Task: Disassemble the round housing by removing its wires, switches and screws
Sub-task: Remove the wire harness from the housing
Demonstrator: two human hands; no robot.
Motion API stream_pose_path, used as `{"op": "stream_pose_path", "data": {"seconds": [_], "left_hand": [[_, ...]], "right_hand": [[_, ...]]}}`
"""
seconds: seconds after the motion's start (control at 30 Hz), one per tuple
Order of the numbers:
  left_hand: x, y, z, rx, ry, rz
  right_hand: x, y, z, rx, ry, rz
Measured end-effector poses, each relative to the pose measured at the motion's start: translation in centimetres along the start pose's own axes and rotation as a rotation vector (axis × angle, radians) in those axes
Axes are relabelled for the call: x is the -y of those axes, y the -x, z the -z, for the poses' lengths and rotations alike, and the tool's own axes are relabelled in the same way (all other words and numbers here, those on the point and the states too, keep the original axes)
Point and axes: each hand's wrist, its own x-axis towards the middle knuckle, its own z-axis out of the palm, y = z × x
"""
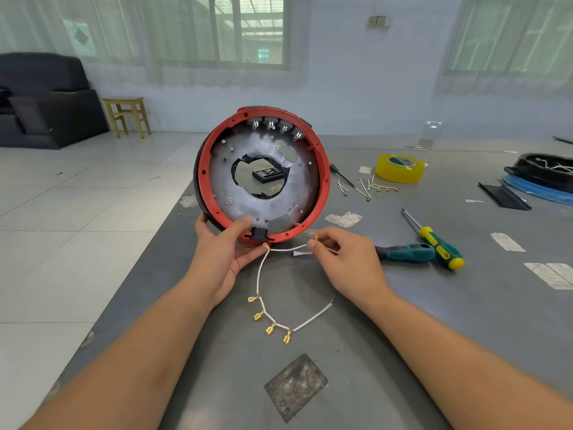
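Note:
The round red housing [322,187] stands on edge on the grey table, its open side facing me, a grey metal plate with a ragged centre hole inside. Several grey switches [276,125] sit along its top inner rim, and a black socket [259,233] sits at the bottom. My left hand [221,243] grips the lower rim, thumb on the inside. My right hand [341,256] pinches the ring end of a white wire harness [259,274]. The harness hangs down onto the table with several brass spade terminals [269,328].
Two screwdrivers lie right of my hand: a teal-handled one [406,252] and a green-and-yellow one [440,246]. Further back are loose wires [372,187], a yellow tape roll [400,169], a thin screwdriver [341,175] and a black housing [545,169]. The table's left edge runs diagonally.

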Motion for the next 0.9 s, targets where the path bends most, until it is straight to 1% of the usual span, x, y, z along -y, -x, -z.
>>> {"op": "stream_pose_path", "data": {"seconds": [0.13,0.2,0.33,0.43,0.5,0.63,0.9], "left_hand": [[-0.4,0.7,0.1,-0.006,-0.274,-0.170],[-1.1,1.1,0.4,-0.008,-0.372,-0.202],[-1.8,1.4,0.5,-0.047,-0.448,-0.226],[-2.1,1.0,0.4,-0.110,-0.491,-0.244],[-2.1,0.5,0.4,-0.159,-0.473,-0.228],[-2.0,-0.3,0.4,-0.264,-0.422,-0.132],[-2.3,-1.0,0.6,-0.344,-0.471,0.030]], "right_hand": [[-0.2,0.7,0.9,0.011,-0.165,-0.047],[-0.2,1.0,1.4,0.015,-0.213,-0.067],[-0.1,1.3,1.8,0.015,-0.234,-0.086],[0.1,1.4,1.8,0.027,-0.233,-0.091],[0.1,1.3,1.8,0.029,-0.236,-0.092],[0.1,1.3,1.8,0.032,-0.237,-0.093],[-0.3,1.0,1.5,0.029,-0.198,-0.069]]}}
